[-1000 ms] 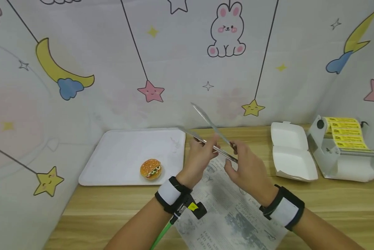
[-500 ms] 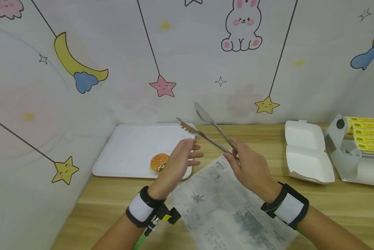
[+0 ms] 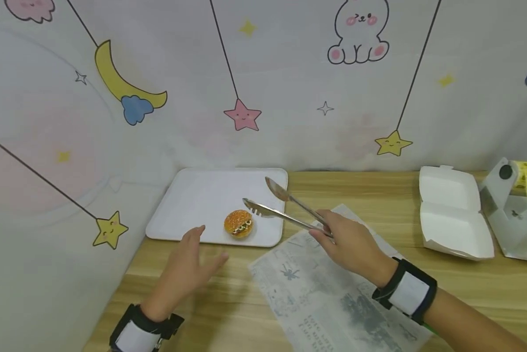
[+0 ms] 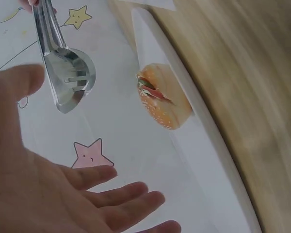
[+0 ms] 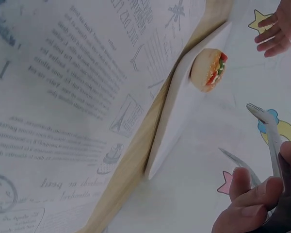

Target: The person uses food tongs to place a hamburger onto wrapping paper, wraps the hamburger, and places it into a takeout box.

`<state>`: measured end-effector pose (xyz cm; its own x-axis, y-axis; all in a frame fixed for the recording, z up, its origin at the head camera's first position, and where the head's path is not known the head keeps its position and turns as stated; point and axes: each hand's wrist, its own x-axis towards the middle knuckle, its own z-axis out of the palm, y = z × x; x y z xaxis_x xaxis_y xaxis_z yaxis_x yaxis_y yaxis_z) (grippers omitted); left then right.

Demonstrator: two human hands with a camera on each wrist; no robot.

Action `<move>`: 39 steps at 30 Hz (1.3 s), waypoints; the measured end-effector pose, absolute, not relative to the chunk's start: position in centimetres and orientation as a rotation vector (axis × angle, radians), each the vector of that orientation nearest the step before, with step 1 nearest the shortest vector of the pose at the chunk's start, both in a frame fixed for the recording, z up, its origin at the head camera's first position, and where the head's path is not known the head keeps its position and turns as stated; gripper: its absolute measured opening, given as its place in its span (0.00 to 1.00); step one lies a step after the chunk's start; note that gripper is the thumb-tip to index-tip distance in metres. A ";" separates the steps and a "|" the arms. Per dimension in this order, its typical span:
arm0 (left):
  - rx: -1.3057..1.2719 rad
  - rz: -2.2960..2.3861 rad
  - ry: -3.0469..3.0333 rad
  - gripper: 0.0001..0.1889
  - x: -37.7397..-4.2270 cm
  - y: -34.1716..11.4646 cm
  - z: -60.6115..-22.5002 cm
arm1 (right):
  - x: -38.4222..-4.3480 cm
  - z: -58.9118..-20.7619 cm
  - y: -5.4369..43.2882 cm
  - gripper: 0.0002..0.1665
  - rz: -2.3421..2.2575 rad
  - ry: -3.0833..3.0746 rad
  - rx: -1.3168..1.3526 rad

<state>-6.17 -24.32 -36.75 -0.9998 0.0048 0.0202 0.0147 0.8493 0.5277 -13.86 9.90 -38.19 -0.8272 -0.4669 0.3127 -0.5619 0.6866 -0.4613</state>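
Note:
In the head view my right hand (image 3: 349,242) grips a pair of metal tongs (image 3: 300,208) by the handle end. The tongs' two arms are spread apart and reach left over the white tray (image 3: 193,205). Near that tray's front right corner lies a small hamburger (image 3: 239,224) with a sesame bun and visible filling. One tong tip overlaps the space just above the hamburger in this view. My left hand (image 3: 181,271) is in front of the tray, fingers extended and holding nothing; the left wrist view shows its spread fingers (image 4: 131,201).
A printed sheet of paper (image 3: 329,288) lies on the wooden table (image 3: 219,298) below my right hand. To the right stand an opened white takeout box (image 3: 454,215) and a label dispenser (image 3: 501,195) with yellow labels. A patterned curtain (image 3: 289,63) hangs behind the table.
My left hand has let go of the tongs and moved left and down. The right hand keeps hold of the tongs, whose tips have lowered toward the tray. The head view has shifted rightward in frame.

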 end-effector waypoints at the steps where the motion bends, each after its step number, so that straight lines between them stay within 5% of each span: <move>1: -0.025 -0.811 -3.025 0.48 -5.9 -24.6 -37.0 | -13.8 -38.3 9.6 0.28 0.828 -2.739 0.856; 24: -0.093 -0.715 -3.069 0.50 -4.6 -23.9 -38.2 | -13.5 -40.6 4.9 0.21 0.661 -2.854 0.986; 39: -0.248 -0.695 -3.060 0.49 -5.5 -23.0 -38.4 | -12.5 -36.8 12.5 0.23 0.747 -2.726 1.036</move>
